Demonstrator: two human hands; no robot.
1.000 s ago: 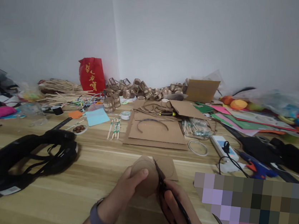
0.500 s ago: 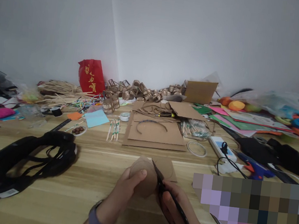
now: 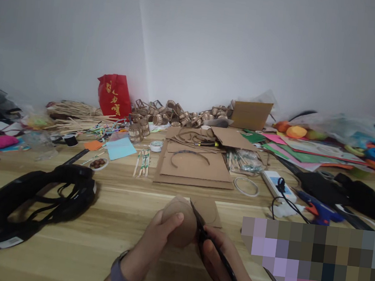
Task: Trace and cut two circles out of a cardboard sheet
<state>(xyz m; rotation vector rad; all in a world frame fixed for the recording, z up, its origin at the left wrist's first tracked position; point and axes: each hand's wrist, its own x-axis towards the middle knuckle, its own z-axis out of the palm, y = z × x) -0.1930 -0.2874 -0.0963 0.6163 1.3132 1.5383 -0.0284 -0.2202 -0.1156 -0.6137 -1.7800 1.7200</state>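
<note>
My left hand pinches a brown cardboard piece with a rounded edge, thumb on top, just above the wooden table. My right hand grips black-handled scissors, fingers through the loops. The blades point up and away, set into the cardboard along the curved line right of my left thumb. A purple band sits on my left wrist.
Flat cardboard sheets with curved strips lie ahead. A black strapped headset is at left, a red bag and small woven cardboard baskets at the back. A power strip, blue glue gun and coloured paper are at right.
Hardly anything differs: both hands, the cardboard and the scissors hold nearly the same place, with only a slight shift of the view.
</note>
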